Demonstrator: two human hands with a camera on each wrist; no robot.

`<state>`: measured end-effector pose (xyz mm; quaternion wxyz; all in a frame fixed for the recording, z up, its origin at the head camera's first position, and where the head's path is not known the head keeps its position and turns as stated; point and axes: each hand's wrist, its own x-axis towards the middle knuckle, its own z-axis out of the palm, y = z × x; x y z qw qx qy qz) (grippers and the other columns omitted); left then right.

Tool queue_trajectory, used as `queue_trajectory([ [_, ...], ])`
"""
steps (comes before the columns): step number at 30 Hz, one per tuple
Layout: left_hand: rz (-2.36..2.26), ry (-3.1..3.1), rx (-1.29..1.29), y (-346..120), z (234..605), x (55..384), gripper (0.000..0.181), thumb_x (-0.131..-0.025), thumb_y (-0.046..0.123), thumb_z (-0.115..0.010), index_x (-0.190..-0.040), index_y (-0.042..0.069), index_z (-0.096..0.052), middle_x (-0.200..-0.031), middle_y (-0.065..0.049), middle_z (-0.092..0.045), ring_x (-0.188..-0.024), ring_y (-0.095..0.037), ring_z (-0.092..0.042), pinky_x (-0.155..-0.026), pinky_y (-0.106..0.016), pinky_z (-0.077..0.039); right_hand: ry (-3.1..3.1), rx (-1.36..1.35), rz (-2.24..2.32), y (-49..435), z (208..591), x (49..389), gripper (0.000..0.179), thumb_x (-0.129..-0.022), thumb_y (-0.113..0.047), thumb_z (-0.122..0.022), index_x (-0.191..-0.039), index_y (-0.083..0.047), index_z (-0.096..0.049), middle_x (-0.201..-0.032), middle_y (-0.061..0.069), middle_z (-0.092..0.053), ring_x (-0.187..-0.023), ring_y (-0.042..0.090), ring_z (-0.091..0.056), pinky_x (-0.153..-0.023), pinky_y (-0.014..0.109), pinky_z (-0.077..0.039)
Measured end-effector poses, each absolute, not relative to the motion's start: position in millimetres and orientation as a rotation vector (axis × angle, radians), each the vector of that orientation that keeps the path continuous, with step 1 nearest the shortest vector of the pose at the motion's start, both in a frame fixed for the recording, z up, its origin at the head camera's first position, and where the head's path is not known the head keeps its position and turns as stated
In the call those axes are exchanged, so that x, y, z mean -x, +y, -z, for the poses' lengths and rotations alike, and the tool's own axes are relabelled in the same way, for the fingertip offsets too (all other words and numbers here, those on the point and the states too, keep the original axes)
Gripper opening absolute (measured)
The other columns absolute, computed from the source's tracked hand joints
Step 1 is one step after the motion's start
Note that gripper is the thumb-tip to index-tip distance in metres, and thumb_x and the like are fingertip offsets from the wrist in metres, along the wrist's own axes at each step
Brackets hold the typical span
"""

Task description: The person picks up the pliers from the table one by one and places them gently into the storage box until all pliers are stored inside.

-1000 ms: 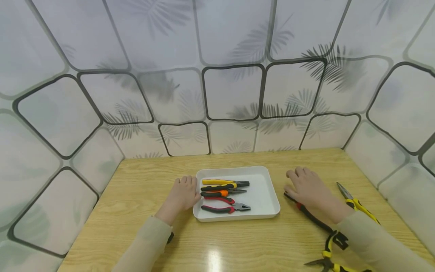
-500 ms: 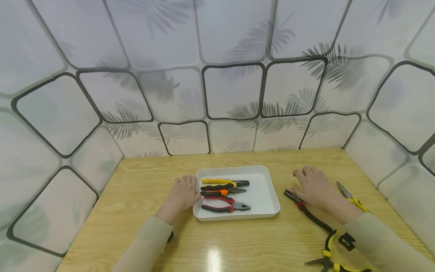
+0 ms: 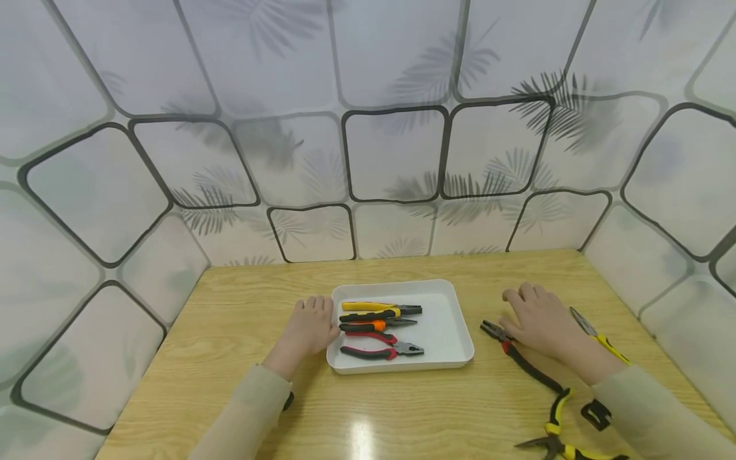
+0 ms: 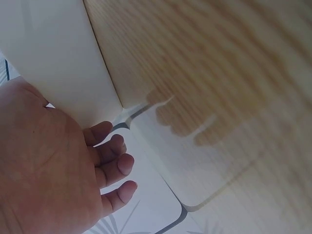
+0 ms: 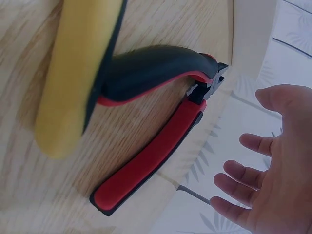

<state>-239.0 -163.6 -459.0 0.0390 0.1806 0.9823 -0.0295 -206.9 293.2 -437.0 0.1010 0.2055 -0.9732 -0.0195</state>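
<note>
My left hand (image 3: 310,327) is at the left wall of the white tray (image 3: 454,342). Its thumb lies over the rim and the fingers stay outside, pinching the wall; the left wrist view hides the thumb behind the tray (image 4: 53,53). To the tray's right, my right hand (image 3: 540,322) hovers with loosely bent, spread fingers, holding nothing. Just left of it lie red-and-black pliers (image 3: 520,358), their handles spread. In the right wrist view these pliers (image 5: 156,141) are apart from the right hand (image 5: 278,170).
Inside the tray lie yellow-and-black pliers (image 3: 370,315), orange-and-black long-nose pliers (image 3: 376,326) and red-and-black pliers (image 3: 382,353). Right of the tray are yellow long-nose pliers (image 3: 592,329), more yellow-and-black pliers (image 3: 553,441) and a black piece (image 3: 597,414). Patterned walls enclose the wooden table (image 3: 241,300).
My right hand has drawn back to the right, away from the red-and-black pliers, whose jaws now show. My left hand and the tray stay in place.
</note>
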Motion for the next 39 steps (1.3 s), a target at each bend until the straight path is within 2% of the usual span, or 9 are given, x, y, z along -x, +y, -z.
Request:
queue_trajectory([
  [4,0.099,3.005,-0.554,-163,458,239,0.055,-0.101,0.038,-0.056,-0.136,-0.005,-0.05,-0.134,-0.025,-0.06,-0.126,-0.04,-0.056,-0.11,-0.057,-0.045,-2.86,-0.606,0.045,295,441,205,0.045,-0.096,-0.035,-0.073,-0.123,-0.001,-0.063,-0.103,0.019,-0.059,-0.083,0.03,-0.055,-0.068,0.044,-0.048],
  [14,0.102,3.009,-0.554,-164,458,237,0.057,-0.102,0.04,-0.057,-0.137,-0.005,-0.051,-0.136,-0.025,-0.06,-0.128,-0.041,-0.057,-0.111,-0.057,-0.044,-2.921,-0.556,-0.055,295,446,195,0.043,-0.099,-0.038,-0.072,-0.125,-0.006,-0.062,-0.105,0.015,-0.058,-0.09,0.031,-0.057,-0.073,0.049,-0.05],
  [25,0.085,3.011,-0.545,-164,459,238,0.054,-0.101,0.037,-0.055,-0.136,-0.005,-0.051,-0.135,-0.025,-0.06,-0.127,-0.041,-0.057,-0.111,-0.058,-0.044,-2.922,-0.566,-0.032,301,449,186,0.052,-0.094,-0.046,-0.076,-0.126,-0.007,-0.062,-0.105,0.014,-0.059,-0.087,0.028,-0.057,-0.066,0.044,-0.047],
  [34,0.092,3.018,-0.549,-164,460,237,0.052,-0.102,0.037,-0.055,-0.133,-0.005,-0.052,-0.133,-0.025,-0.061,-0.126,-0.041,-0.057,-0.11,-0.057,-0.045,-2.929,-0.604,-0.027,308,455,182,0.061,-0.089,-0.053,-0.08,-0.124,-0.007,-0.062,-0.106,0.014,-0.06,-0.088,0.028,-0.059,-0.071,0.047,-0.051],
  [39,0.096,3.027,-0.547,-164,461,238,0.05,-0.102,0.036,-0.054,-0.131,-0.004,-0.051,-0.13,-0.024,-0.061,-0.124,-0.041,-0.058,-0.109,-0.057,-0.045,-2.953,-0.595,-0.006,311,458,179,0.064,-0.088,-0.058,-0.08,-0.124,-0.008,-0.062,-0.105,0.012,-0.06,-0.085,0.026,-0.058,-0.068,0.044,-0.051],
])
